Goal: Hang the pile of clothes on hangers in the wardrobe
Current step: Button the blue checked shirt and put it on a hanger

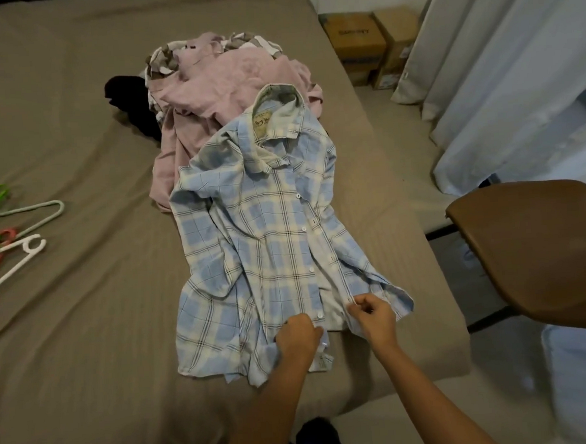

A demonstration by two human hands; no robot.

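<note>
A blue and white plaid shirt (pixel 264 230) lies spread front-up on the bed, collar away from me, its front partly unbuttoned near the hem. My left hand (pixel 297 338) grips the button edge of the shirt close to the hem. My right hand (pixel 371 316) pinches the opposite placket edge just beside it. Behind the shirt sits the pile of clothes (pixel 228 78): a pink garment, a grey and white striped one and a black one. Several plastic hangers (pixel 14 235), green, pink and white, lie at the bed's left edge.
The bed (pixel 73 132) has a taupe sheet and fills most of the view. A brown chair (pixel 539 241) stands to the right. Cardboard boxes (pixel 373 42) sit on the floor by pale curtains (pixel 509 71) at the far right.
</note>
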